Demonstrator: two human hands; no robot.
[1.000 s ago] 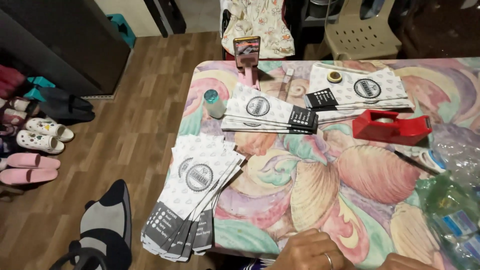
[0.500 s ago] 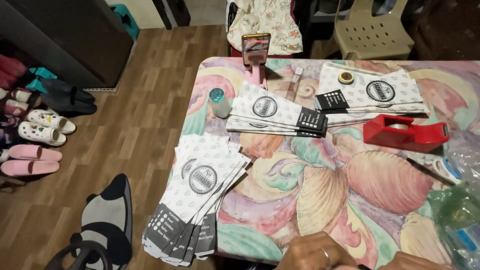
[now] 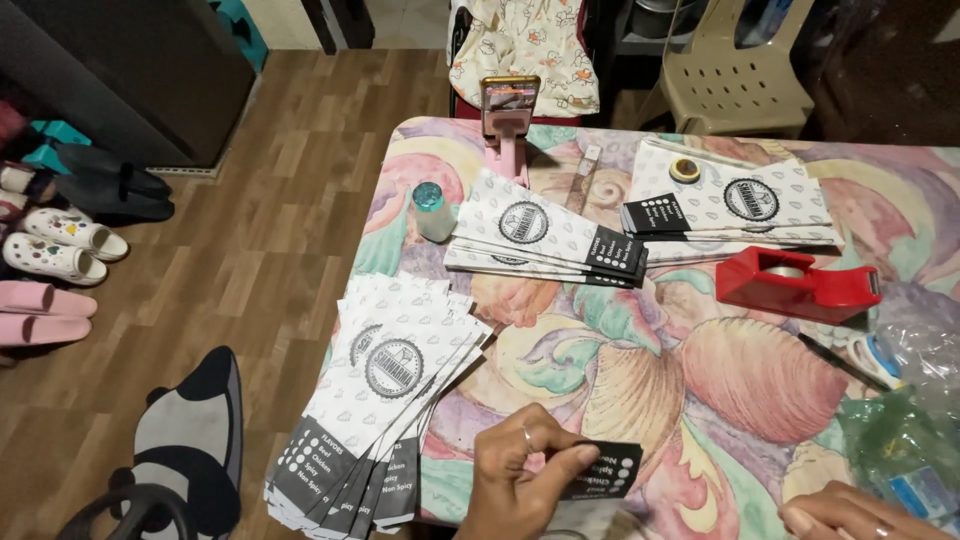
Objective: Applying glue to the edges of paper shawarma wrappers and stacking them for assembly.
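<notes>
Head view: a black-ended paper sleeve (image 3: 600, 470) sits at the 6 o'clock edge of the floral counter (image 3: 700, 380), the left hand (image 3: 520, 475) with fingers clamped on its dark end. At 5 o'clock the right hand (image 3: 850, 512) is cut off by the frame; its grip cannot be told. A fanned stack of sleeves (image 3: 385, 400) lies at 8 o'clock, a red tape dispenser (image 3: 795, 285) at 2 o'clock.

Red tape dispenser (image 3: 797, 283), pastel swirl tablecloth (image 3: 700, 380)

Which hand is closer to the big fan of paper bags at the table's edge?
Left. The left hand sits just right of the fanned paper bags, pinching another bag's dark end. The right hand is far off, near the table's other corner.
</notes>
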